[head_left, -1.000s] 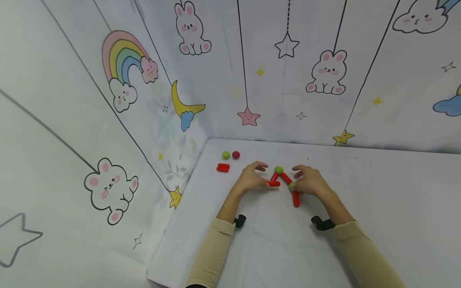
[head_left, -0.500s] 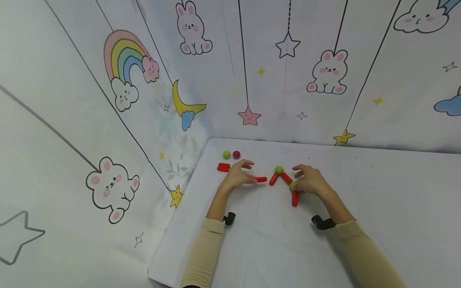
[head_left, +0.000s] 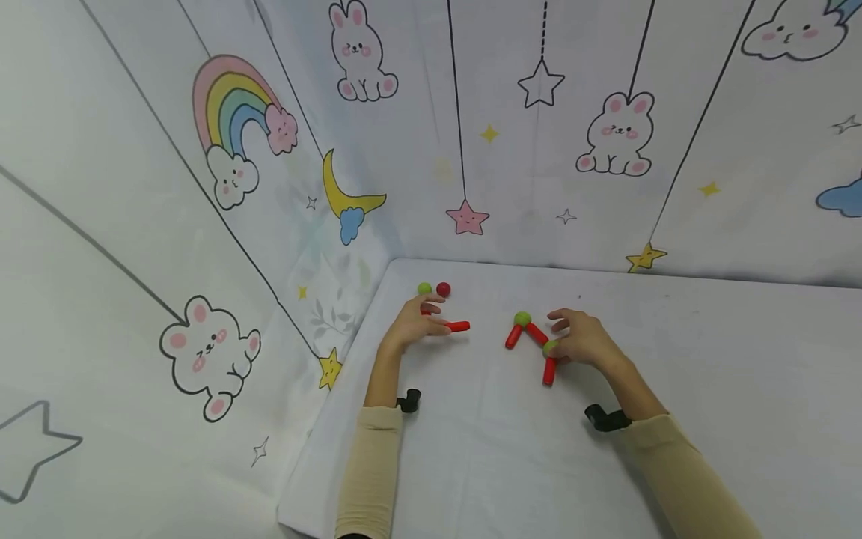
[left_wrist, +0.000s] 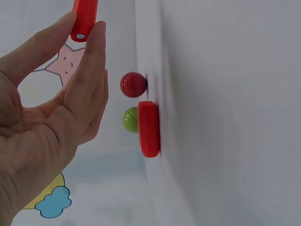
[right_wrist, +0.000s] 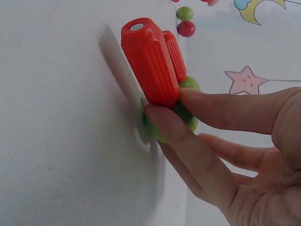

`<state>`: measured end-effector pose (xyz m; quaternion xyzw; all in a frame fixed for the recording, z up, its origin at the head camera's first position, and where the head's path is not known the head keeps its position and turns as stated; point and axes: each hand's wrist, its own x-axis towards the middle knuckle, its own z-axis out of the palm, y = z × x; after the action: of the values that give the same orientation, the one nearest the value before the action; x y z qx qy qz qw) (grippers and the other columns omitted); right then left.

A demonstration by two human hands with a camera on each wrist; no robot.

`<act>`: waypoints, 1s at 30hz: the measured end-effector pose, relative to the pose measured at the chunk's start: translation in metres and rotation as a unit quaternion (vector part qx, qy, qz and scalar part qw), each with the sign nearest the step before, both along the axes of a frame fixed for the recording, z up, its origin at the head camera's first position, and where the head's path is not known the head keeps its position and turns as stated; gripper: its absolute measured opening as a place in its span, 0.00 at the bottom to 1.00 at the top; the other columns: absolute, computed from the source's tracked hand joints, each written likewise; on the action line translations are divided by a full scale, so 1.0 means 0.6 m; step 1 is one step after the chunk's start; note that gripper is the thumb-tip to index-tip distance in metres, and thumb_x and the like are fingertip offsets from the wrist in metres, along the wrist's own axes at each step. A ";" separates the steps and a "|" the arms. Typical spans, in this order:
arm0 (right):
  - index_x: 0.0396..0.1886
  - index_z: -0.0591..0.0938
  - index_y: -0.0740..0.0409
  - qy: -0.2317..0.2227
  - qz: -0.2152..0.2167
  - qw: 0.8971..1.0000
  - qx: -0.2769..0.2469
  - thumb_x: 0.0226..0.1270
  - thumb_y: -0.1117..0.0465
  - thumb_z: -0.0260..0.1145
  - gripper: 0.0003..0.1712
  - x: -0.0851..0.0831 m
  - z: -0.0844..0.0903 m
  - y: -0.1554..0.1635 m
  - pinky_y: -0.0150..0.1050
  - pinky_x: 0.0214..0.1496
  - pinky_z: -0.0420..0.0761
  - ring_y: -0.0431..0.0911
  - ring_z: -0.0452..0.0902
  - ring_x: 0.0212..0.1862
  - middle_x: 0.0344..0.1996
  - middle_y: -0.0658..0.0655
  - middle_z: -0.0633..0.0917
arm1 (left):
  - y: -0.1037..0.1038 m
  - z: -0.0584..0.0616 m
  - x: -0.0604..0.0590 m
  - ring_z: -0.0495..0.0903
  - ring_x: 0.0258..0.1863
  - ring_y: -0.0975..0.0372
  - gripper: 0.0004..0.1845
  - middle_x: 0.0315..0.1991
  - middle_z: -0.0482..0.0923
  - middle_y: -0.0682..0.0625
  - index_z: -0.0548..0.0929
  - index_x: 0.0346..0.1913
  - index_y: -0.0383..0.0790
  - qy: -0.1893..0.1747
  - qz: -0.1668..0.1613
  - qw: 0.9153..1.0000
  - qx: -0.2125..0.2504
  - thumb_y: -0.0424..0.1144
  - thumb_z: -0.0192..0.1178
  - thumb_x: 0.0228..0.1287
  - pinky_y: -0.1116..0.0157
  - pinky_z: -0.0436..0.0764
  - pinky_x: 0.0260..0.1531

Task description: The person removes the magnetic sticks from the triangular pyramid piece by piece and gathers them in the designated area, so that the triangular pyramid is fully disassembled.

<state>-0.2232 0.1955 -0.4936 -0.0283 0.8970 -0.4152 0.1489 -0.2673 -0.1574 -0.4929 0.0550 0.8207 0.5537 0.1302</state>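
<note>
The left hand (head_left: 411,323) pinches a red stick (head_left: 459,326) between thumb and fingertips, just above the white table (head_left: 673,389), near the loose red ball (head_left: 443,289) and green ball (head_left: 424,288). The right hand (head_left: 584,338) pinches a green ball joint (head_left: 548,347) in the stick shape. A good way, I think — keep that joint pinned so nothing slides, and bring the stick's end straight to a ball.

2 beige long sleeves (head_left: 367,471), a black wrist mount (head_left: 606,418) at each cuff.
</note>
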 end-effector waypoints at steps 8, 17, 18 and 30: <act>0.72 0.72 0.66 0.001 0.005 1.000 0.012 0.62 0.69 0.74 0.38 0.000 0.000 0.003 0.42 0.42 0.88 0.61 0.81 0.53 0.62 0.72 0.79 | -0.056 0.001 -0.002 0.81 0.53 0.48 0.37 0.66 0.75 0.36 0.74 0.72 0.40 -0.002 0.050 0.999 -0.003 0.31 0.75 0.59 0.57 0.82 0.52; 0.71 0.74 0.65 0.004 0.007 1.000 0.025 0.60 0.70 0.74 0.38 0.001 0.002 0.003 0.43 0.44 0.86 0.63 0.77 0.56 0.63 0.73 0.78 | -0.105 -0.006 -0.002 0.84 0.52 0.49 0.37 0.68 0.74 0.36 0.73 0.73 0.40 -0.016 0.100 0.995 0.001 0.30 0.73 0.60 0.55 0.83 0.56; 0.71 0.74 0.65 0.004 0.008 1.000 0.024 0.59 0.71 0.74 0.38 0.001 0.001 0.004 0.44 0.44 0.86 0.63 0.77 0.56 0.63 0.73 0.78 | -0.107 -0.007 -0.002 0.85 0.52 0.49 0.37 0.68 0.73 0.35 0.73 0.73 0.39 -0.018 0.103 0.995 0.007 0.29 0.73 0.60 0.56 0.84 0.56; 0.70 0.75 0.65 0.011 0.015 0.999 0.035 0.59 0.70 0.75 0.37 0.002 0.002 0.008 0.46 0.46 0.85 0.62 0.77 0.55 0.63 0.73 0.78 | -0.118 -0.021 -0.007 0.80 0.58 0.46 0.36 0.69 0.72 0.35 0.72 0.73 0.37 -0.031 0.136 0.990 0.004 0.28 0.71 0.62 0.53 0.79 0.63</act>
<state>-0.2219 0.2005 -0.4921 -0.0411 0.9119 -0.3813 0.1462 -0.2716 -0.2284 -0.5056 -0.0736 0.8141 0.5707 0.0785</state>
